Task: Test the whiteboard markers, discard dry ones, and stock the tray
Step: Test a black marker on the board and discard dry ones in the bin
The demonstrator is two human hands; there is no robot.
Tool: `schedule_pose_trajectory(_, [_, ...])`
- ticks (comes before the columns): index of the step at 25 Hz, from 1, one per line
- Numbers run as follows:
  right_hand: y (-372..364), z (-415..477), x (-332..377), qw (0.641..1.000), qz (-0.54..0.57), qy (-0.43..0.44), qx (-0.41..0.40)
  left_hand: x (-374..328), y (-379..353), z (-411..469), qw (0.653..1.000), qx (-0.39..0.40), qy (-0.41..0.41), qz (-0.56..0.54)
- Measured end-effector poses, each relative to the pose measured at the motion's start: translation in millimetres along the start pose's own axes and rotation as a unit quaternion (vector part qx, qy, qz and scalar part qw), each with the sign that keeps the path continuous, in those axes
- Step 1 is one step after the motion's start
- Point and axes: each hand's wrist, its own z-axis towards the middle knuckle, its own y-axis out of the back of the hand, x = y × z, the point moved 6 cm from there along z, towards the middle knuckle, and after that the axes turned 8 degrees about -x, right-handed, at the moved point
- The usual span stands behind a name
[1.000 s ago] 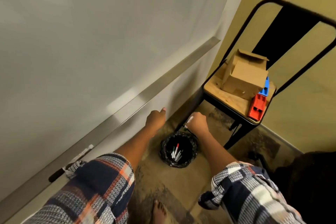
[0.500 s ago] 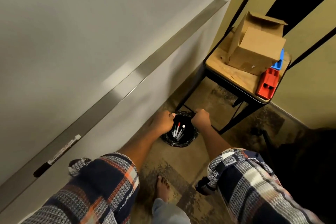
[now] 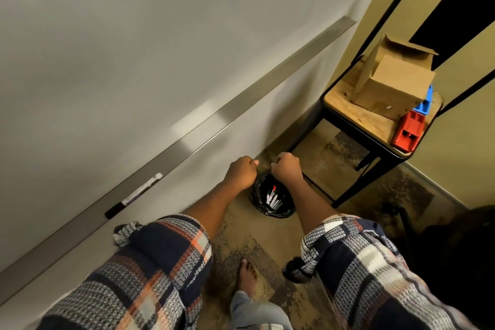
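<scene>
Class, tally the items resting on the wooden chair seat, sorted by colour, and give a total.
Brown cardboard box: 1
Red plastic block: 1
Blue plastic block: 1
Total: 3

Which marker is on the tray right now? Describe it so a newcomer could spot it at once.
Start at the whiteboard on the left and follow the long metal tray along its bottom edge. Down near the left sleeve, one black marker lies flat along the tray, with a white label and a black cap. It is the only marker there; the others lie in the black-lined bin on the floor.
</scene>
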Motion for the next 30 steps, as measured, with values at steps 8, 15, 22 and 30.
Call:
schedule_pose_trajectory(8, [-15,-87,106,0.989,-0.009,0.139,-0.046,42,73,-69,0.996,-0.076,-0.002,-0.043])
schedule_pose_trajectory(15, [-68,-187,211,0.919,-0.072,0.388,-0.013,129,147,-122,0.979,-0.165,0.046,-0.113])
schedule_pose_trajectory(22, [-140,-214,255,0.815,-0.29,0.499,0.042,226,213,-162,0.929,-0.262,0.135,-0.223])
schedule_pose_trajectory(30, [-169,-224,275,0.765,-0.354,0.534,0.072,298,244,-185,0.896,-0.286,0.179,-0.289])
